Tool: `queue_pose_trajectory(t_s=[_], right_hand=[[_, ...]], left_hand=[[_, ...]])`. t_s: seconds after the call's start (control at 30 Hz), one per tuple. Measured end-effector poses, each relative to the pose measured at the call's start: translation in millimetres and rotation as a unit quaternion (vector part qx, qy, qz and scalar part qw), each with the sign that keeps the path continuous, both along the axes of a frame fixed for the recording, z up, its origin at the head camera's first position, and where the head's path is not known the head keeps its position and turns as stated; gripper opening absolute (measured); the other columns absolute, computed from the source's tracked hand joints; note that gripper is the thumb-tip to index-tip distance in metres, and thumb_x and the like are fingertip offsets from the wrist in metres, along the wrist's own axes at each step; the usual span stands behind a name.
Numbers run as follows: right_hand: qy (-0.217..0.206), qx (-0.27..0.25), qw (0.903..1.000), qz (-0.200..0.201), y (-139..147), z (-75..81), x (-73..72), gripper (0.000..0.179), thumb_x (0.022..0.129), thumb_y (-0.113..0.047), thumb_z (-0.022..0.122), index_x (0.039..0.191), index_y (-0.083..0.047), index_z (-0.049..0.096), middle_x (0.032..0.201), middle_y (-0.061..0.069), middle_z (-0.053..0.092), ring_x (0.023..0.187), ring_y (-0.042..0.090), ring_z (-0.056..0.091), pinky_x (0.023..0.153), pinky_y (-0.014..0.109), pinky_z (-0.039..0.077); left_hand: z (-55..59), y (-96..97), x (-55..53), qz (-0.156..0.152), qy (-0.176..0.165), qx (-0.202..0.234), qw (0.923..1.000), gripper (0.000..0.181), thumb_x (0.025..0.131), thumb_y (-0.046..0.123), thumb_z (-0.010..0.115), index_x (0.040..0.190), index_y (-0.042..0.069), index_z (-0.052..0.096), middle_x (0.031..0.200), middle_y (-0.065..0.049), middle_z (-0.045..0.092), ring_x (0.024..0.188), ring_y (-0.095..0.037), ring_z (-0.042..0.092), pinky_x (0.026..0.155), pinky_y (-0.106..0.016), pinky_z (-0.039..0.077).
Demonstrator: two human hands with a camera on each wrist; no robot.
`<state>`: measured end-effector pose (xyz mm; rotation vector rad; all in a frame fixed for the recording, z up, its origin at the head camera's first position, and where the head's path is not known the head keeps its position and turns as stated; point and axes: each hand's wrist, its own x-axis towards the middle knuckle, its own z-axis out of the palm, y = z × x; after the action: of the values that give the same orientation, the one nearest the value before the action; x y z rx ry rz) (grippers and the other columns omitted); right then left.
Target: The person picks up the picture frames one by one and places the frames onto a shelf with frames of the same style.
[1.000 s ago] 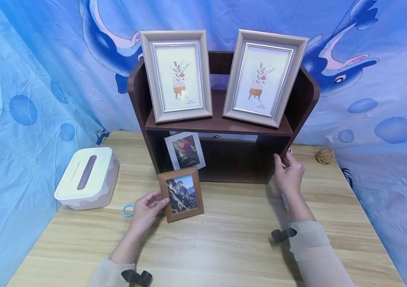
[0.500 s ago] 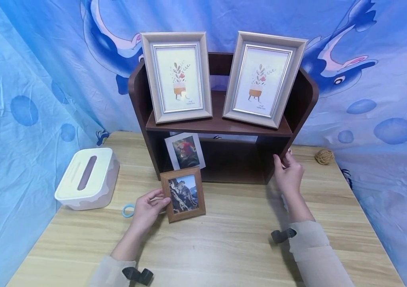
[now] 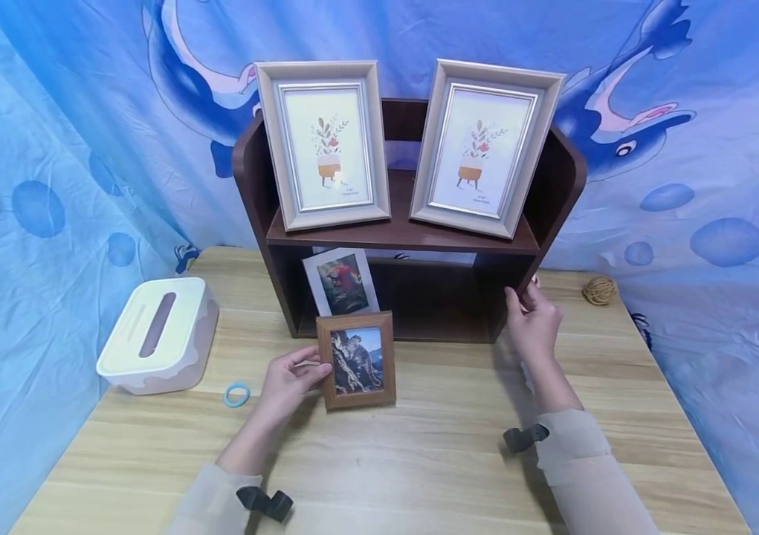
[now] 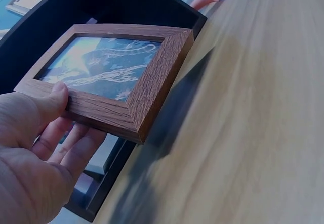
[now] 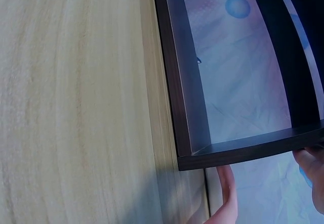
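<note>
Wood photo frame (image 3: pixel 360 400), brown, rectangular, w/ spotted-cat pic (image 3: pixel 356 361): pinched at L edge by L hand (image 3: pixel 291 383), thumb on front, fingers behind, tilted over pale wood-grain table (image 3: pixel 366 475). Gripped by R hand (image 3: pixel 534 321): side panel (image 3: pixel 499 286) of dark-brown wooden 2-tier shelf (image 3: pixel 402 239). Beyond L fingers, in lower tier: white rectangular frame (image 3: pixel 317 286) w/ red-bird pic (image 3: pixel 342 282). L of same fingers: light-blue ring (image 3: pixel 236 405), white rounded tissue box (image 3: pixel 174 334). R of R fingers: tan twine ball (image 3: pixel 600 290).
</note>
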<state>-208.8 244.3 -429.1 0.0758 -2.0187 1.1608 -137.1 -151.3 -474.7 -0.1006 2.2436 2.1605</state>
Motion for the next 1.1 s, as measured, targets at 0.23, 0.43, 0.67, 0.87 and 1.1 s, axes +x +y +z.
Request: queue_pose_trajectory(t_s=[0.23,0.43,0.67,0.87,1.1], right_hand=[[0.001,0.0,1.0,-0.003,0.9,-0.9,-0.4,0.011,0.091,0.003,0.071,0.098,0.011,0.069,0.1,0.026,0.073,0.088,0.041,0.073,0.069,0.0,0.048],[0.006,0.002,1.0,-0.001,1.3,-1.0,-1.5,0.012,0.091,0.003,0.071,0.099,0.011,0.07,0.097,0.027,0.072,0.087,0.041,0.073,0.071,0.001,0.048],[0.007,0.002,1.0,0.004,2.1,-2.3,-2.9,0.013,0.091,0.003,0.071,0.1,0.012,0.07,0.097,0.029,0.071,0.087,0.043,0.073,0.073,0.003,0.049],[0.009,0.004,0.9999,0.003,2.7,-4.0,-3.3,0.013,0.091,0.003,0.071,0.1,0.012,0.069,0.097,0.03,0.071,0.086,0.043,0.073,0.071,0.002,0.049],[0.018,0.001,0.9998,0.006,3.1,-5.8,-5.1,0.012,0.09,0.004,0.071,0.1,0.011,0.07,0.097,0.029,0.071,0.088,0.043,0.073,0.072,0.003,0.05]], left_hand=[[0.9,13.9,-9.9,-0.01,0.01,-0.015,0.9998,0.047,0.086,-0.005,0.075,0.13,-0.012,0.059,0.11,-0.019,0.068,0.09,-0.009,0.071,0.08,-0.023,0.059],[-1.8,26.1,-20.9,-0.028,0.011,-0.024,0.9992,0.046,0.087,-0.002,0.075,0.131,-0.009,0.061,0.114,-0.021,0.067,0.098,-0.02,0.071,0.083,-0.027,0.06],[0.0,44.2,-37.1,-0.04,0.04,-0.039,0.9976,0.044,0.087,0.0,0.076,0.128,-0.01,0.063,0.112,-0.022,0.069,0.101,-0.027,0.071,0.082,-0.025,0.06],[0.8,61.8,-52.8,-0.06,0.059,-0.017,0.9963,0.042,0.086,-0.005,0.075,0.126,-0.011,0.064,0.105,-0.02,0.071,0.093,-0.018,0.071,0.077,-0.022,0.059],[5.1,79.8,-69.6,-0.061,0.056,0.015,0.9964,0.042,0.086,-0.006,0.074,0.127,-0.01,0.064,0.107,-0.02,0.069,0.09,-0.011,0.07,0.077,-0.024,0.06]])
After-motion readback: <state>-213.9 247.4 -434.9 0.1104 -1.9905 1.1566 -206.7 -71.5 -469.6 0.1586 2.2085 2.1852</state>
